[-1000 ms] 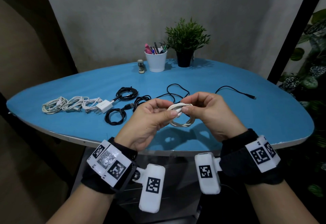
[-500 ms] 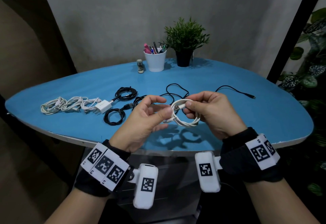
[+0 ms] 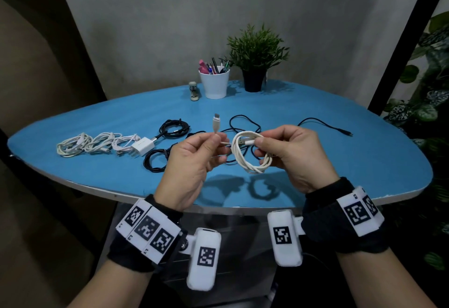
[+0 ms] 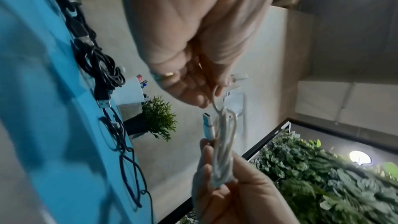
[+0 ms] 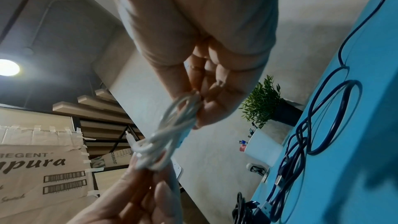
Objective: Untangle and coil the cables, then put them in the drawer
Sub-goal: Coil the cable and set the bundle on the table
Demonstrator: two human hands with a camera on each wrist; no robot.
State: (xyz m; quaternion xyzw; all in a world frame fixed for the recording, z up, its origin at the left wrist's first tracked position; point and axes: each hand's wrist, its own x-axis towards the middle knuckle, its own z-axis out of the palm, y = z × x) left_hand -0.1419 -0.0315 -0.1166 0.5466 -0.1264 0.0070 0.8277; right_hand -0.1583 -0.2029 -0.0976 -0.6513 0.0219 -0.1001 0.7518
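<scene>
A person's two hands hold a white cable (image 3: 251,153) in the air above the near edge of a blue surface (image 3: 364,162), wrist-worn cameras strapped below each palm. The right hand (image 3: 291,152) grips the wound loops of the cable, fingers (image 3: 261,141) curled and clamped around the bundle, with its USB plug lying across the top of the coil. The left hand (image 3: 194,159) pinches the cable's free end between thumb and forefinger, just left of the coil, so that the small connector (image 3: 216,123) stands upright above the fingertips. Seen from the left wrist, the coil (image 4: 223,144) hangs between the two hands with the USB plug (image 4: 207,125) beside it; seen from the right wrist, the loops (image 5: 172,130) run from the right hand's fingers down to the left hand (image 5: 137,193). On the surface behind the hands lie three coiled white cables (image 3: 94,143) at far left, a white charger block (image 3: 143,146) just right of them, coiled black cables (image 3: 173,129) near the middle, and a loose black cable (image 3: 323,125) trailing to the right. At the far edge stand a white cup of pens (image 3: 215,84), a small potted plant (image 3: 255,62) to its right, and a small stapler (image 3: 193,91) to its left.
</scene>
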